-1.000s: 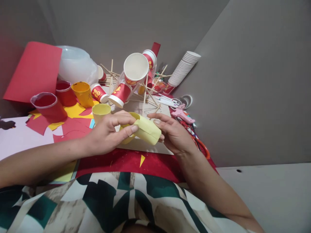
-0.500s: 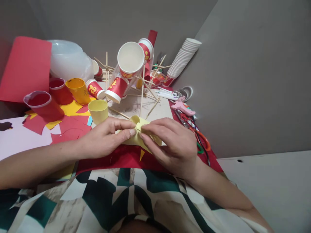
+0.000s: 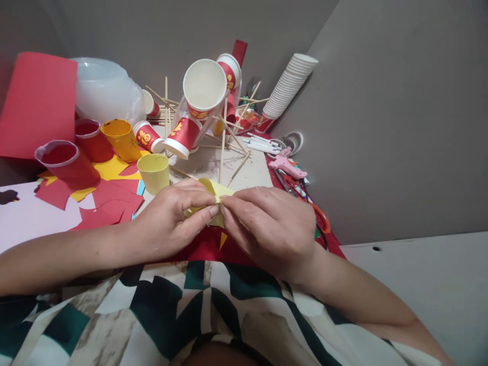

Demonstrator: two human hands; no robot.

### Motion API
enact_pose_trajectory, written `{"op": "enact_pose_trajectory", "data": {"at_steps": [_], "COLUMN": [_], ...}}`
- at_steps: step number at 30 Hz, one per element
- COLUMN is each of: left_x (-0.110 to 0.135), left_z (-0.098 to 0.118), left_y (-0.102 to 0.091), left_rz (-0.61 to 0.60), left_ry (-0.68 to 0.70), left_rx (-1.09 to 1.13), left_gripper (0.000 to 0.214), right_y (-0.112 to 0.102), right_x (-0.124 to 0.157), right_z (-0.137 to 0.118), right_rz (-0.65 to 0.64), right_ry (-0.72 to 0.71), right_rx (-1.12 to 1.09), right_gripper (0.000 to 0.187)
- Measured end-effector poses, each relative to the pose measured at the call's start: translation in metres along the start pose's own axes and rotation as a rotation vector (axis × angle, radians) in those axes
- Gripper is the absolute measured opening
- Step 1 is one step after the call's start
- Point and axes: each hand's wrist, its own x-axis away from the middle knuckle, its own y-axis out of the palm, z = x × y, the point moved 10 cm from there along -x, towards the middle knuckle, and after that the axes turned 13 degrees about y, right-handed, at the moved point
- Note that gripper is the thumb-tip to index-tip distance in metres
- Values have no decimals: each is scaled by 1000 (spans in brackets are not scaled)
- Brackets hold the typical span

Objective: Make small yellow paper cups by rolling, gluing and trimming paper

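Note:
A curled piece of yellow paper (image 3: 224, 189) is pinched between my two hands above the front of the table. My left hand (image 3: 177, 216) grips its left side with thumb and forefinger. From the other side my right hand (image 3: 272, 223) pinches it, the fingertips of both hands almost meeting at its middle. Part of the paper is hidden behind my fingers. Just behind my left hand stands a pale yellow cup (image 3: 153, 175). A small yellow paper triangle (image 3: 223, 241) lies on the red cloth (image 3: 202, 245) below the paper.
Red cups (image 3: 63, 162) and an orange cup (image 3: 121, 141) stand at the left by red paper scraps (image 3: 114, 201). Paper cups with sticks (image 3: 205, 86) rise at the back. A leaning cup stack (image 3: 290, 86), pink glue gun (image 3: 287, 165) and orange-handled scissors (image 3: 321, 218) are right.
Both hands have drawn closer together on the yellow paper, with the right fingertips now against the left ones. The paper has tilted and its curled edge has shifted left.

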Motion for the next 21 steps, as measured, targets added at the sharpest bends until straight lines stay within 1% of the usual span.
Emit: {"op": "enact_pose_trajectory", "data": {"at_steps": [6, 11, 16, 21], "left_x": [0, 0, 0, 0], "left_z": [2, 2, 2, 1], "left_y": [-4, -5, -7, -10], "left_rz": [18, 44, 67, 79], "left_ry": [-10, 7, 28, 15], "left_rx": [-8, -2, -16, -31], "left_gripper": [24, 22, 22, 20], "right_y": [0, 0, 0, 0], "right_x": [-2, -2, -4, -7], "right_z": [2, 3, 4, 3], "right_rz": [14, 13, 35, 32], "right_ry": [27, 35, 38, 34], "right_rx": [-34, -65, -47, -55], "right_gripper": [8, 6, 7, 7]}}
